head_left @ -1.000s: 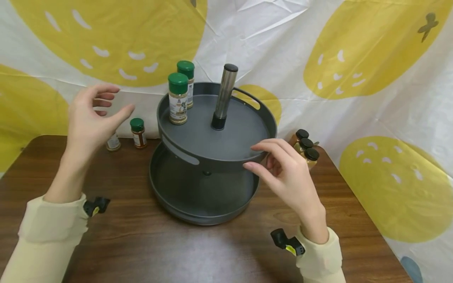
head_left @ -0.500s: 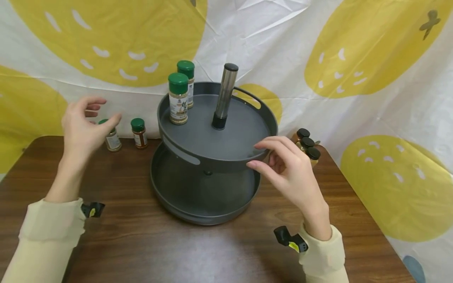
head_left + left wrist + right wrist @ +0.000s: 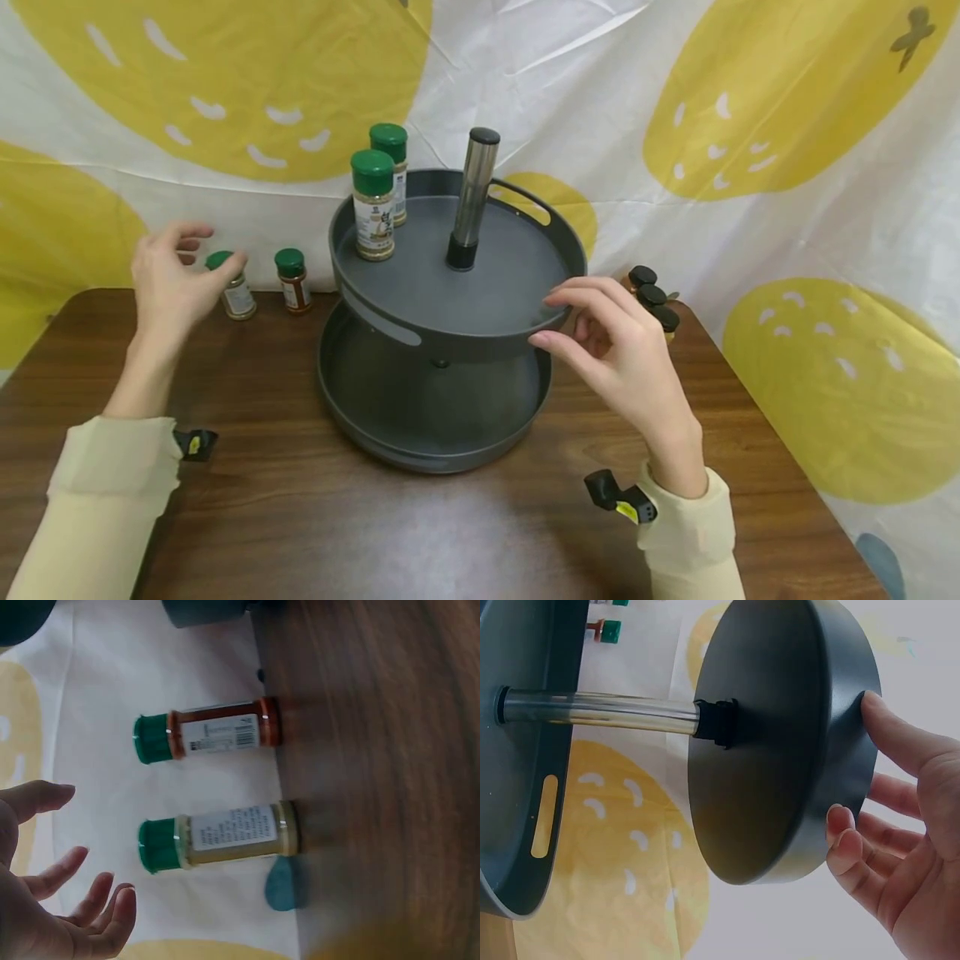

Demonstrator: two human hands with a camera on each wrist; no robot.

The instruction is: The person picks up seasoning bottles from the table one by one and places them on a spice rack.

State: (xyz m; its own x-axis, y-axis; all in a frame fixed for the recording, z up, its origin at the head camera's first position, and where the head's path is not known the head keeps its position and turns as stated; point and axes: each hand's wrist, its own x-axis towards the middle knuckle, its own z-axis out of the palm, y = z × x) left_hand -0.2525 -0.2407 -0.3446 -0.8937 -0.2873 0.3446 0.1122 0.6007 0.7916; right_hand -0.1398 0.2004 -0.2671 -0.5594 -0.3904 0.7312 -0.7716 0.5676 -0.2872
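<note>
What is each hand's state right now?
Left hand: open, beside a cylindrical green-capped bottle.
Right hand: open, at the round dark grey upper tray; contact unclear.

Brown wood-grain surface [image 3: 420, 525], glare toward front. White cloth [image 3: 558, 108] behind and along right, creased, big yellow prints [image 3: 847, 400] with white dashes, blue-grey patch [image 3: 879, 560] low right. Three black-capped jars [image 3: 650, 295] bunched far right, partly hidden.
</note>
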